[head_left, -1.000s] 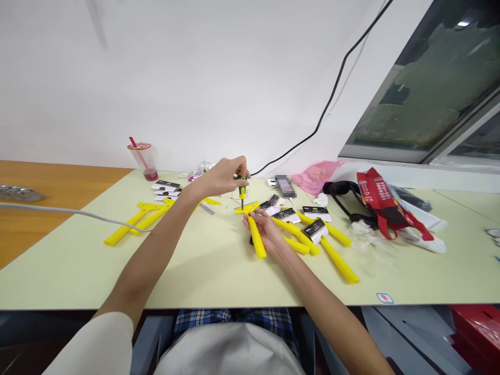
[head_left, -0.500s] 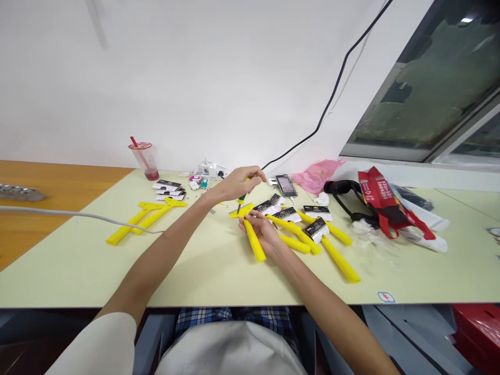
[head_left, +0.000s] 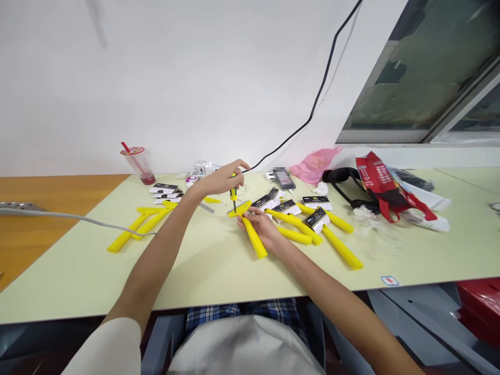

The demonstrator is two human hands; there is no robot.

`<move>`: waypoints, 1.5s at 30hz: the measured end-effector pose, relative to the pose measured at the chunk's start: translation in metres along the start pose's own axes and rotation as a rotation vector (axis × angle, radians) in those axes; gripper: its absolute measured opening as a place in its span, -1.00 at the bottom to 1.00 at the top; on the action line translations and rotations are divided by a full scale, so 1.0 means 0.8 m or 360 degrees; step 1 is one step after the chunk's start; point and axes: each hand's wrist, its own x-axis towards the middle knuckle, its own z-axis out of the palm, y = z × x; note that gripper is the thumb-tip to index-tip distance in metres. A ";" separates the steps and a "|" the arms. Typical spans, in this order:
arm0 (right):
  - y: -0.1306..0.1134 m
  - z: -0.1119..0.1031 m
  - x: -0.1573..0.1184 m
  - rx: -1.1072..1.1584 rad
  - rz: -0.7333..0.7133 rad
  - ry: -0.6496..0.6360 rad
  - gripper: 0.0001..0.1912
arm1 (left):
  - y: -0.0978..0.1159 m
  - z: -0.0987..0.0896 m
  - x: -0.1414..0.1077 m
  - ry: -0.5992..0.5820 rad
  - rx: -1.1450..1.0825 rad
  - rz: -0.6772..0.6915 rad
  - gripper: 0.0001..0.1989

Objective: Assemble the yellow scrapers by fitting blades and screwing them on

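1. Left grip [head_left: 224, 178]: closed at the thumb and fingers around the handle of the screwdriver [head_left: 233, 194]; the shaft points down at the head of the held scraper [head_left: 253, 237]; tip contact cannot be confirmed at this scale.
2. Right grip [head_left: 262, 225]: clamped on the held scraper near the neck, where head and handle meet; the yellow handle slopes toward the person.
3. Location: the held scraper is at mid-counter [head_left: 203, 260], in front of the person; whether it touches the surface cannot be told.
4. Right of the held scraper: carded scrapers [head_left: 344, 250], overlapping, with black-and-white cards at their heads.
5. Left side: two yellow scrapers [head_left: 127, 234] lie side by side, near a stack of cards [head_left: 166, 190]; the cup [head_left: 138, 165] stands behind.
6. Obscured: the left fingers cover part of the screwdriver handle; the right fingertips are partly hidden by the held scraper; the phone [head_left: 284, 178] has a pixelated screen; small items behind the left grip are partly covered; the clear plastic [head_left: 373, 229] has indistinct edges; the red object [head_left: 478, 302] is cut off at the right edge.
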 end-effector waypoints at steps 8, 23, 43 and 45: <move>-0.017 0.005 -0.004 0.0074 -0.0114 0.0058 -0.62 | 0.007 -0.029 -0.020 0.0205 0.0633 -0.0135 -0.65; -0.019 -0.002 0.002 0.0071 -0.0104 0.0076 -0.61 | 0.041 -0.035 -0.033 -0.0198 0.0296 0.0173 -0.64; -0.008 -0.008 0.002 -0.0054 0.0007 -0.0061 -0.61 | 0.015 0.063 0.014 -0.0065 -0.1325 0.0156 -0.41; -0.008 -0.008 0.001 -0.0075 0.0004 -0.0111 -0.59 | 0.010 0.052 0.010 -0.0160 -0.1353 0.0190 -0.35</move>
